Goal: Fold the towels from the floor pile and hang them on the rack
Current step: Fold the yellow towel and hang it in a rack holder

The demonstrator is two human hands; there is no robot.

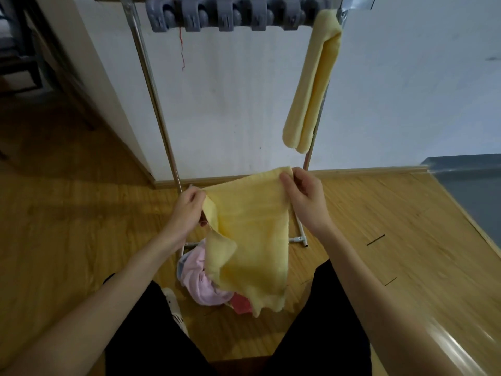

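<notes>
Left hand: the left hand (188, 204) is closed on the left upper corner of a yellow towel (252, 226); the cloth is pinched between curled fingers and thumb.
Right hand: the right hand (305, 196) is closed on the right upper corner of the same towel, the edge nipped between thumb and fingertips.
Towel in hand: the yellow towel is held up between the two hands, spread along its top edge. Its lower end hangs down to the floor pile, and a loose flap is turned over on the left side. It is judged to be opened out for folding, with no neat fold yet made.
Floor pile: the pile (200, 280) is seen on the wooden floor (81, 213) under the held towel, between the person's legs and the foot of the rack. Pink cloth and a bit of red cloth are visible; how many towels are in it cannot be told.
Rack: the metal rack (151, 85) is stood against the white wall (230, 104), well above the hands.
Done: one folded yellow towel (311, 88) is hung over the rack's top bar at its right end.
Left: the held towel is to be folded and hung, and the pile is to be worked through; the task is judged to be at an early stage.
Other: a row of grey clips (230, 14) is fixed along the top of the rack.
</notes>
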